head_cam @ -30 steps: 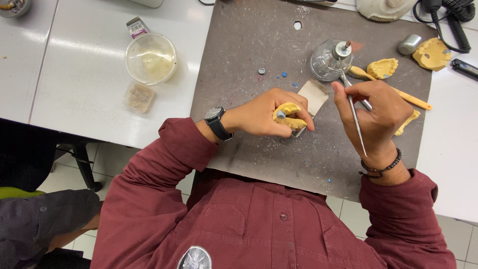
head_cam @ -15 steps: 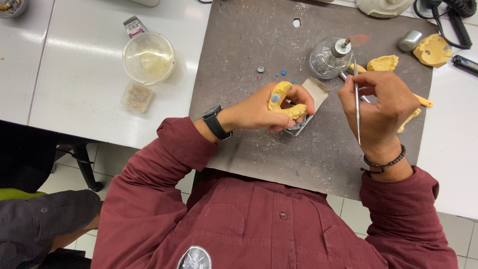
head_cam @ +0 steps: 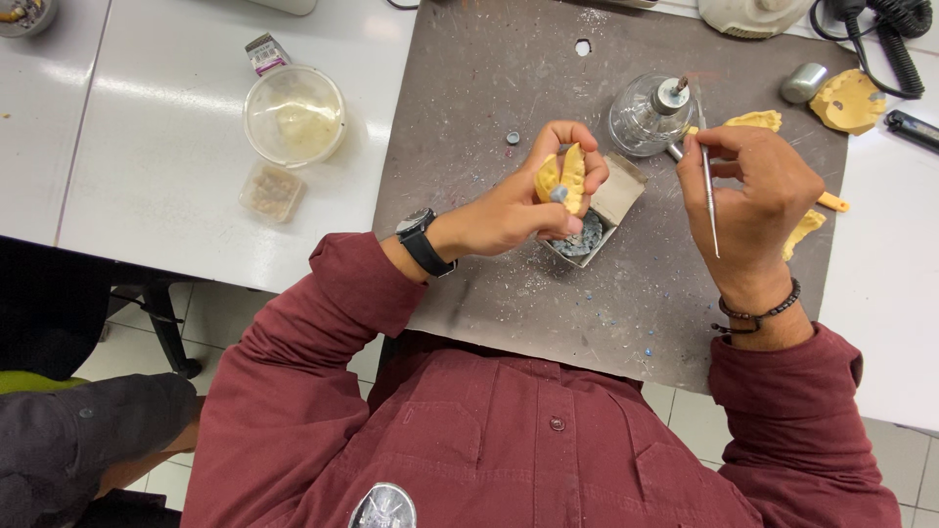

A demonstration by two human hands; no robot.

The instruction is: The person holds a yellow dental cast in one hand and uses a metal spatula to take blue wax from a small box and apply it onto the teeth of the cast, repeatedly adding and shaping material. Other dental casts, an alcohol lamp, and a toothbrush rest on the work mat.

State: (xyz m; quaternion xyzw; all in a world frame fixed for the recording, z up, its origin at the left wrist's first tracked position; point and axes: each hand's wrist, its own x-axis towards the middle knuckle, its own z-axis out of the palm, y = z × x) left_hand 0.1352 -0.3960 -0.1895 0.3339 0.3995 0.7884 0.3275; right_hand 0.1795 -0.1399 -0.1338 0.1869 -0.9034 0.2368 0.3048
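Two hands: one yellow cast (head_cam: 562, 176), one metal tool (head_cam: 708, 196).

maroon button-up shirt (head_cam: 509, 440) with long sleeves; black wristwatch (head_cam: 423, 242) just past its left cuff, dark beaded bracelet (head_cam: 758, 315) just past its right cuff.

Yellow dental cast (head_cam: 561, 176): plaster-like, arch-shaped, held on edge in the grip of the left hand (head_cam: 514, 205), raised above a small open box (head_cam: 595, 217) on the grey bench mat (head_cam: 489, 88). A small grey blob sits on its near face. Thin metal instrument (head_cam: 708, 186): slender, straight, roughly upright, pinched in the right hand (head_cam: 758, 200), well apart from the cast.
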